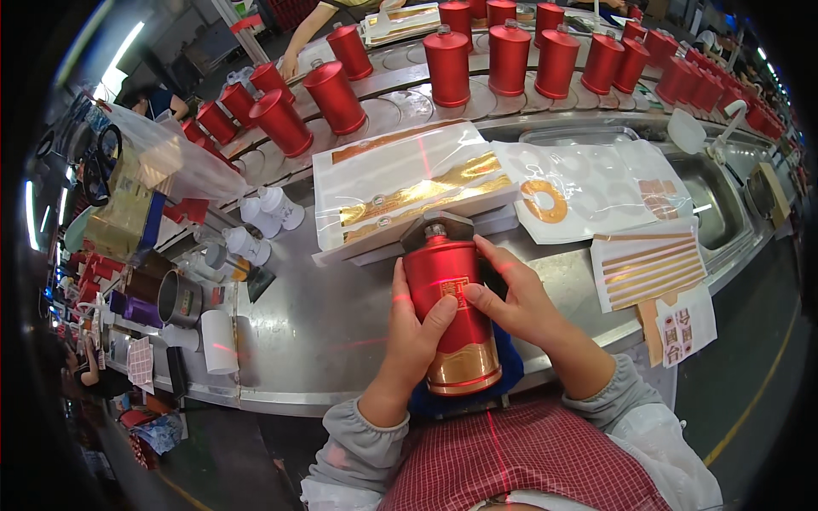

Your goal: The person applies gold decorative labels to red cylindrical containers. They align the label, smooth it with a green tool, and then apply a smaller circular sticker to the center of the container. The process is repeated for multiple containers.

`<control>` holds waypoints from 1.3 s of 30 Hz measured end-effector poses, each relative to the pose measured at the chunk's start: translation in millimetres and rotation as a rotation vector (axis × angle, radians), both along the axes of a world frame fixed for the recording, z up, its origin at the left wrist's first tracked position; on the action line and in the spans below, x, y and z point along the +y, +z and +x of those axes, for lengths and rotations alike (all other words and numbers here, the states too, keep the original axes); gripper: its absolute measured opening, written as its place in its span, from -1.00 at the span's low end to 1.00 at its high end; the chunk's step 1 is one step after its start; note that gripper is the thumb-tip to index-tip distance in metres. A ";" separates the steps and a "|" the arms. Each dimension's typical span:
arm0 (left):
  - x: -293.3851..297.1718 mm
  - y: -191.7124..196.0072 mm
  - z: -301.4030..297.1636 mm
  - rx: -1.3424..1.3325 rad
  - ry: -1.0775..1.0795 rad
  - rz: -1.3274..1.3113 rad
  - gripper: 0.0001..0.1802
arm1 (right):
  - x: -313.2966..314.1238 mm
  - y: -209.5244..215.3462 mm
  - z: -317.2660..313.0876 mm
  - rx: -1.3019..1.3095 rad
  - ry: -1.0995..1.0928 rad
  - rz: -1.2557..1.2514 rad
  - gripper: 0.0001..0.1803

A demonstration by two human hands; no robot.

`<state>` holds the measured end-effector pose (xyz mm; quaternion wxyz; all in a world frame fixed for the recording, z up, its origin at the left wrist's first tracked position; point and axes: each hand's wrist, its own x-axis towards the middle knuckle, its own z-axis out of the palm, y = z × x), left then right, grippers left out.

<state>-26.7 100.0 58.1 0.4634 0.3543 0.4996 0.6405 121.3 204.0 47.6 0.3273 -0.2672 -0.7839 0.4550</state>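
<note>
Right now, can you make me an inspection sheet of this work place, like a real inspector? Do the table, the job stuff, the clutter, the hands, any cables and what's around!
Surface: shiny metal bench, with a sink at the right.
Job's things: one red bottle, capless-looking or capped, I can't tell; gold-striped sheet to its right.
Clutter: white paper roll and metal pot at left.
Hands: left hand and right hand both hold the bottle, thumbs on its front.
Cables: nothing seen clearly.
Surroundings: more red bottles beyond the bench; another person's hand at the far side.
</note>
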 end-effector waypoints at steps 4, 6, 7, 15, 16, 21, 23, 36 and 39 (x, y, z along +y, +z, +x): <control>0.0 3.9 -0.9 0.001 -0.020 0.026 -0.08 | -0.5 3.5 -2.7 -0.002 -0.007 -0.016 -0.18; 0.6 4.2 -1.0 0.007 -0.038 0.032 -0.07 | 0.5 2.1 -2.3 0.001 -0.012 -0.004 -0.17; 0.6 2.9 -0.8 0.008 -0.041 0.030 -0.07 | 0.2 2.5 -1.7 0.006 -0.014 -0.014 -0.17; -2.5 -8.3 -5.1 0.025 -0.034 0.036 -0.03 | -1.8 -0.5 -2.9 0.030 -0.025 0.017 -0.17; -3.3 -8.9 -4.7 0.025 -0.033 0.030 -0.02 | -2.8 0.4 -2.4 0.029 -0.020 -0.009 -0.18; -2.3 -12.5 -5.6 -0.102 -0.085 0.098 0.00 | -2.7 3.0 0.4 0.050 -0.011 0.007 -0.21; -2.5 -13.8 -4.6 -0.198 -0.103 0.141 0.01 | -2.1 1.1 -0.6 0.062 -0.017 0.020 -0.23; -0.9 -8.6 -4.9 -0.179 -0.121 0.086 -0.07 | -1.5 1.3 -0.2 0.043 -0.010 -0.029 -0.19; -0.5 -8.7 -4.7 -0.182 -0.121 0.085 -0.08 | -0.8 0.5 -0.3 0.053 -0.007 -0.007 -0.17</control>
